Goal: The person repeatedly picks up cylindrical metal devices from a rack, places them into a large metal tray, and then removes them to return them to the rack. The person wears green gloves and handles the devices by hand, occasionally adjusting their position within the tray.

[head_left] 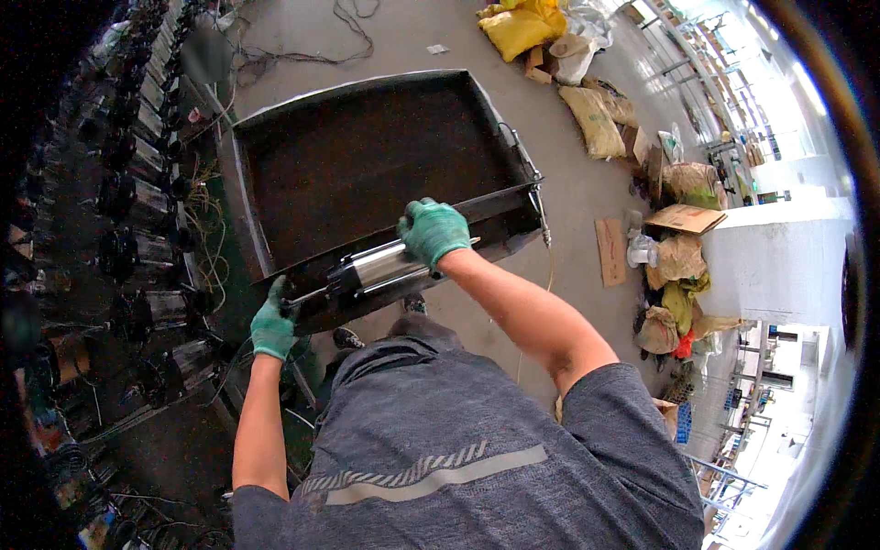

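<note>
Both my hands wear green gloves. My right hand is closed over the far right end of a silver metal cylinder with a black end piece and thin rods along its side, possibly a pump or motor. It lies slantwise over the narrow near section of a dark, open-topped metal tank. From its black end a thin rod runs left to my left hand, whose fingers curl around the rod's end by the tank's near left corner. The palm side of the right hand is hidden.
Rows of black-and-silver motor-like units stand along the left, with loose cables beside them. Yellow sacks, beige sacks and cardboard lie on the floor at the right. A thin hose hangs from the tank's right end.
</note>
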Demonstrator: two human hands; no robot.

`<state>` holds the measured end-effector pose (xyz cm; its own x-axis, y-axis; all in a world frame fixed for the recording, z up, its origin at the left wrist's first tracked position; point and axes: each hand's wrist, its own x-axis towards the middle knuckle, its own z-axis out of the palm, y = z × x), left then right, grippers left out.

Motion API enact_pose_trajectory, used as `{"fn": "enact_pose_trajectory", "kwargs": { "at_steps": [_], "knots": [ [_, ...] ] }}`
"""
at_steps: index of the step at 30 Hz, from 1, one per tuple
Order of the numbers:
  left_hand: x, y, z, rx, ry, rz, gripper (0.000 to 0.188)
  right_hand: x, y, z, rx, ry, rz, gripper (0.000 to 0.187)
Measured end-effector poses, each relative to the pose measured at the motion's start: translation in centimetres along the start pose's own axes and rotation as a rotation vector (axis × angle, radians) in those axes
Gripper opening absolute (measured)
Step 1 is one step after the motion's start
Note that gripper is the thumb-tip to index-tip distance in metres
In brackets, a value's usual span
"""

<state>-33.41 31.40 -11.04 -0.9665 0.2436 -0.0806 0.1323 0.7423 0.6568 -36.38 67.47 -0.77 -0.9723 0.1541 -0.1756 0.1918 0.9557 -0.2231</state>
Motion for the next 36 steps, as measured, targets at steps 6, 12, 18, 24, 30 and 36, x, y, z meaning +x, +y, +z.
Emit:
{"fn": "enact_pose_trajectory", "kwargs": {
  "at_steps": [6,12,18,24,30,36],
  "knots": [
    [-3.6,0.5,0.1,-0.302,0.149,-0.139,0.086,-0.7,5.5,-1.1,0.917,0.014,0.07,0.042],
    [-9.2,4.8,-1.5,-0.141,0.148,-0.455,0.058,-5.1,26.2,1.1,0.296,0.219,0.526,0.046],
    [-9.4,7.2,0.2,-0.017,0.216,-0.348,0.067,-4.5,43.2,14.1,1.079,0.214,0.867,0.043],
    [-6.7,12.9,0.4,-0.175,0.23,-0.127,0.059,-3.5,34.1,5.2,1.639,-0.298,0.617,0.028],
    [-2.3,20.6,-1.9,-0.558,0.176,0.111,0.066,-10.5,8.7,-0.5,1.336,-0.347,0.108,0.018],
    [0.2,19.9,1.3,-0.997,0.327,0.062,0.035,-11.6,-2.2,3.0,1.068,-0.488,-0.11,0.03]
  ]
}}
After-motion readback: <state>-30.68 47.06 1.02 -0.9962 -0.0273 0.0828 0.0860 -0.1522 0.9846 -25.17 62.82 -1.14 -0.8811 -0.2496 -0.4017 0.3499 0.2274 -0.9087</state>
